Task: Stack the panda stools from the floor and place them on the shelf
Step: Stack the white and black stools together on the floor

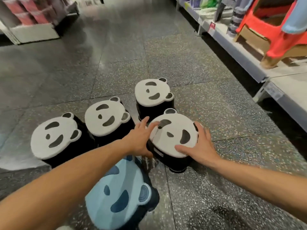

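Several panda stools stand on the speckled floor. The nearest white one [173,135] has a black base, and both my hands hold it: my left hand [141,138] grips its left edge and my right hand [201,145] lies on its right rim. Another white stool [153,92] stands just behind it. Two more white stools [106,117] [53,136] sit to the left. A blue panda stool [119,195] stands closest to me, partly under my left forearm. The shelf [249,63] runs along the right.
Red and tan plastic stools [274,34] sit stacked on the right shelf, with folded textiles [209,12] further back. A display with pink packages [29,15] stands at the far left. Open floor lies between the two.
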The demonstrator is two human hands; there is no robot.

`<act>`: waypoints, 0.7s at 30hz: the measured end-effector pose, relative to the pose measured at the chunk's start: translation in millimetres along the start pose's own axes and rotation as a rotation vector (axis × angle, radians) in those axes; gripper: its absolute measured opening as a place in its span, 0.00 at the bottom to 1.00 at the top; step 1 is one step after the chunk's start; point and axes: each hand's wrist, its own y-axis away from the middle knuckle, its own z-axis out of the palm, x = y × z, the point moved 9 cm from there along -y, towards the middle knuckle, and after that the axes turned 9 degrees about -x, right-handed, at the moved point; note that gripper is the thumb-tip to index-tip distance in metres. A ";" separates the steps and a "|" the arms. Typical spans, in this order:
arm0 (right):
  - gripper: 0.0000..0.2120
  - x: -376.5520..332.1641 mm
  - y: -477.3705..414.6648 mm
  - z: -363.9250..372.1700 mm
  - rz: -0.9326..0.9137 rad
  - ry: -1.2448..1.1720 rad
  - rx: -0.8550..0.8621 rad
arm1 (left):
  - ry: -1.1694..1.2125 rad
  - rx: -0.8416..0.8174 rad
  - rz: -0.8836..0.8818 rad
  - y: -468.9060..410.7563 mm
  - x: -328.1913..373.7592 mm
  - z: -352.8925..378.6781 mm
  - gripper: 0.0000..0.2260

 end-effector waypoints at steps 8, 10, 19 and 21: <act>0.65 -11.6 -2.0 32.6 0.074 -0.121 0.076 | 0.222 -0.029 0.179 -34.7 -15.5 0.2 0.64; 0.66 -17.0 2.4 33.2 0.081 -0.147 0.113 | 0.207 -0.023 0.259 -37.1 -16.5 -2.1 0.63; 0.66 -126.8 39.6 -13.2 -0.027 -0.117 0.292 | 0.199 0.242 0.519 11.3 -15.9 -112.3 0.59; 0.67 -160.3 45.5 -12.7 -0.060 -0.125 0.265 | 0.179 0.245 0.559 31.1 -27.1 -145.5 0.60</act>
